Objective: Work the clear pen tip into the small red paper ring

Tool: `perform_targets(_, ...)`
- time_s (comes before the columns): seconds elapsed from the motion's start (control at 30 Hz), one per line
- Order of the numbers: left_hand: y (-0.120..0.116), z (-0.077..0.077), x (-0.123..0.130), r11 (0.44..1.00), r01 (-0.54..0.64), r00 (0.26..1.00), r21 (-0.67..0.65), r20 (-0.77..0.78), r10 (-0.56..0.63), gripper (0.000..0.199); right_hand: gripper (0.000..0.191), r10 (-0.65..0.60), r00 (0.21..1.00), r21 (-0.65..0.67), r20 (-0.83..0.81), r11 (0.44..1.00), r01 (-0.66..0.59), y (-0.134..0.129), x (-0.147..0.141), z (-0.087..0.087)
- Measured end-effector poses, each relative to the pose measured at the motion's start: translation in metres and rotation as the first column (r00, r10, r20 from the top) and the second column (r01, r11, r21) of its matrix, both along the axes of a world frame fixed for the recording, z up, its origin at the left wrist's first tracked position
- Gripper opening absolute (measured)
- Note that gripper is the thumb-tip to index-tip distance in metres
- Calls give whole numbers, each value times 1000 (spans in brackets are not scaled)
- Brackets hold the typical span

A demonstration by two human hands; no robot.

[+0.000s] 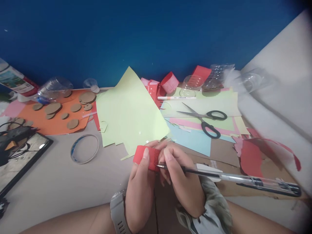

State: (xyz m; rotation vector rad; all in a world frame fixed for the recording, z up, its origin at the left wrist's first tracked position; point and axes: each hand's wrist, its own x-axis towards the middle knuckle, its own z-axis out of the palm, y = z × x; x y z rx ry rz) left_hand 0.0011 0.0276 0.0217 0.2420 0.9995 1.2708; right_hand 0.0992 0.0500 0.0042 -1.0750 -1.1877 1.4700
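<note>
My left hand (142, 172) is closed on a small red paper band (151, 159), its thumb pressed on the front face. Dark marks run down the right part of the band. My right hand (179, 170) pinches a clear ballpoint pen (234, 178) near its point, and the tip touches or nearly touches the band's right side. The pen's long barrel stretches off to the right. Some right-hand fingers sit behind the band, partly hidden. Just beyond both hands lies a large pale green paper sheet (129, 110) with cut edges.
Black-handled scissors (204, 118) and a white marker (176, 97) rest on coloured papers at the right. Cardboard discs (53, 108) lie on orange paper (68, 113) at the left. A tape ring (85, 149) and a tablet-like device (26, 159) are nearer. A blue wall (146, 35) stands behind.
</note>
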Motion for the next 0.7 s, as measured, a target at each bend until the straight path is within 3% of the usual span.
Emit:
perform_targets(0.13,0,-1,0,1000,0,1000,-13,6,0,31,40,6,1000,-43,-5,999,-6,0,0,0)
perform_targets(0.47,-4,-7,-3,1000,15,998,-20,-65,-17,37,43,6,997,92,79,996,-14,-2,3,-5)
perform_targets(0.6,-5,-9,-3,1000,4,996,-29,-87,-7,34,42,-11,986,100,169,995,-6,-2,4,-6)
perform_targets(0.7,-5,-9,-2,1000,-15,994,-26,-105,12,36,42,-1,989,97,148,995,-13,-2,5,-7)
